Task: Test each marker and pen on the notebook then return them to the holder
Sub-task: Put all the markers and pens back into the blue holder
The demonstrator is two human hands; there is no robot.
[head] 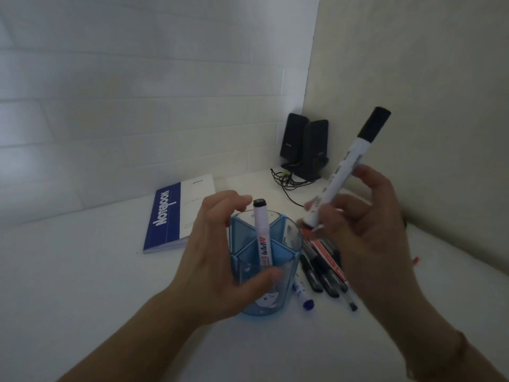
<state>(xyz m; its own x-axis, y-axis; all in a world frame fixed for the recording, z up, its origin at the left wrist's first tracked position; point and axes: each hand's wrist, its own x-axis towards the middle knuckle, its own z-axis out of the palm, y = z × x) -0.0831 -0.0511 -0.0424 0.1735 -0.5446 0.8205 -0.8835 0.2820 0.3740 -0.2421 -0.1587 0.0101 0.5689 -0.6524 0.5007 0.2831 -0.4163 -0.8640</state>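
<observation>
A blue translucent pen holder (292,238) with divided compartments stands mid-table. My left hand (217,260) wraps around its left side and front. One white marker with a black cap (263,238) stands upright in it. My right hand (366,232) grips a second white marker with a black cap (349,166), tilted, cap up and to the right, above the holder's right side. A closed blue and white notebook (176,213) lies to the left behind the holder. Several black pens and a red one (325,268) lie on the table right of the holder, with a blue-capped marker (303,296).
Two black speakers (305,144) with tangled cables (286,180) stand in the back corner. A white brick wall runs behind the white table (82,285), a plain wall on the right. A small red object (417,260) shows past my right wrist.
</observation>
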